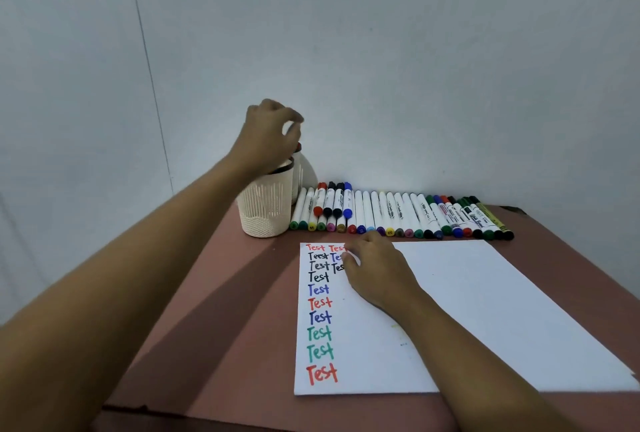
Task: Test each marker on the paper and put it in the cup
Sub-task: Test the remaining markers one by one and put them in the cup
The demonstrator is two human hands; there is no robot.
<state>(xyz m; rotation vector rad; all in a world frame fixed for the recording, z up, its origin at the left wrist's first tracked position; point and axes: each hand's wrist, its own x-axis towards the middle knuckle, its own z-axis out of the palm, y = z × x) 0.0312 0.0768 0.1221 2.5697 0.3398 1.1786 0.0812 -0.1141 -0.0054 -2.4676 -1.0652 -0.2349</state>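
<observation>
The left hand (272, 135) hangs over the cream lattice cup (265, 213) in the middle of the frame. Its fingers (294, 114) are loosely curled, thumb and forefinger rounded into a ring with bare wall showing through, so they hold nothing. Just under the fingertips a red marker (298, 147) stands upright; whether it sits in the lattice cup or in the white container (307, 171) close behind it cannot be told, nor whether a fingertip touches its cap.

The right hand (377, 270) rests on the upper left corner of the paper (485, 296), its fingers (350, 250) bent down onto the sheet over some of the written "Test" words, with nothing visible in them.

The next pick turns on the row of markers (401, 220) along the back of the desk (221, 293). It begins beside the cup and runs toward the right of the frame, each marker's long axis pointing up the frame toward the wall, with coloured ends nearest the paper's top edge. Four thicker markers (333, 203) lie on top of the row's left part. The row sits just above the right fingertips in the frame and lower right of the left hand. The right hand appears nearer and would likely reach up the frame and grip one barrel across its width.
</observation>
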